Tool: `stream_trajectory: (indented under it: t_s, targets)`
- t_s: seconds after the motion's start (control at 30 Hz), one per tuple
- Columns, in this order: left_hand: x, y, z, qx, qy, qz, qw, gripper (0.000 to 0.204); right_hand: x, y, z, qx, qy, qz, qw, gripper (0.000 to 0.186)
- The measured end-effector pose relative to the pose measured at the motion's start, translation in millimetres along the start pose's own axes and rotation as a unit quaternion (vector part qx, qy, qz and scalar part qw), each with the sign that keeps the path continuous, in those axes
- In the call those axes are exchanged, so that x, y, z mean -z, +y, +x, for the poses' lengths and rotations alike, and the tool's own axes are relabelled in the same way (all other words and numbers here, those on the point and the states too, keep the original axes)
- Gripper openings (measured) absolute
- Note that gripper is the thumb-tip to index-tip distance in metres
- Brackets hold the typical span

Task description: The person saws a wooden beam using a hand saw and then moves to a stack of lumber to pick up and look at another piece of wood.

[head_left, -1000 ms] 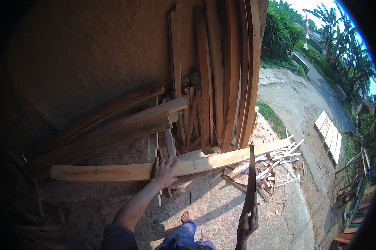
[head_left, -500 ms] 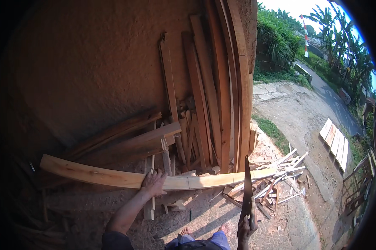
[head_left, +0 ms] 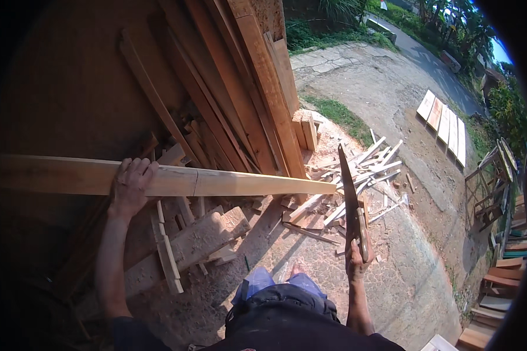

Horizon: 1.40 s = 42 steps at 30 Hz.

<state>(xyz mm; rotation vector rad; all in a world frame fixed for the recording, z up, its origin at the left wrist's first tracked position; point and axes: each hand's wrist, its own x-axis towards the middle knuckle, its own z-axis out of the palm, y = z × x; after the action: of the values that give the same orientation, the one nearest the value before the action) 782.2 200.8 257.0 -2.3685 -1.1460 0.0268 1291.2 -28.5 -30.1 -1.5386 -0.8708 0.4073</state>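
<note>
A long pale wooden plank (head_left: 228, 182) stretches across in front of me, with a dark line marked across it. My left hand (head_left: 132, 181) grips the plank, its fingers curled over the upper edge. On the right, my right hand (head_left: 358, 258) is closed round the handle of a handsaw (head_left: 350, 202). The saw's blade points up and away, close to the plank's right end; whether the two touch I cannot tell. The plank's left end fades into shadow.
Tall boards (head_left: 263, 88) lean against the wall ahead. Offcuts (head_left: 371, 169) lie heaped beyond the saw. A rough wooden beam (head_left: 199, 245) with sawdust on it stands below the plank. Pale boards (head_left: 443, 126) lie outside at the right, near stacked planks (head_left: 503, 281).
My view has swung to the right and down. The plank now appears higher and straighter, my left hand still on it. The saw remains in my right hand, its tip near the plank's end.
</note>
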Motion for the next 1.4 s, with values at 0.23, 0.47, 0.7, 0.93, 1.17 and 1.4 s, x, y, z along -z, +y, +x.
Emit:
stream_trajectory:
  t_s: [0.23,0.47,0.7,0.93,1.17,1.4]
  targets:
    - [83,-57,172,-0.147,0.144,0.131,0.97,0.042,-15,-11,14,-0.155,0.063,0.136,0.976,0.051]
    - [39,-53,371,-0.239,0.268,0.143,0.922,0.031,-56,-19,31,-0.125,0.152,0.215,0.957,0.056]
    - [-13,-28,498,-0.135,0.159,0.202,0.957,0.031,-89,-30,45,-0.134,0.16,0.189,0.96,0.057]
    - [-64,-64,540,-0.054,-0.01,0.143,0.988,0.042,-106,-47,53,-0.142,0.123,0.094,0.978,0.056]
    - [-146,77,381,-0.113,0.257,-0.211,0.936,0.068,-129,-56,47,-0.11,0.022,0.07,0.991,0.056]
    - [-260,329,44,0.155,-0.092,-0.589,0.787,0.069,-128,-49,28,-0.062,-0.162,0.081,0.981,0.055]
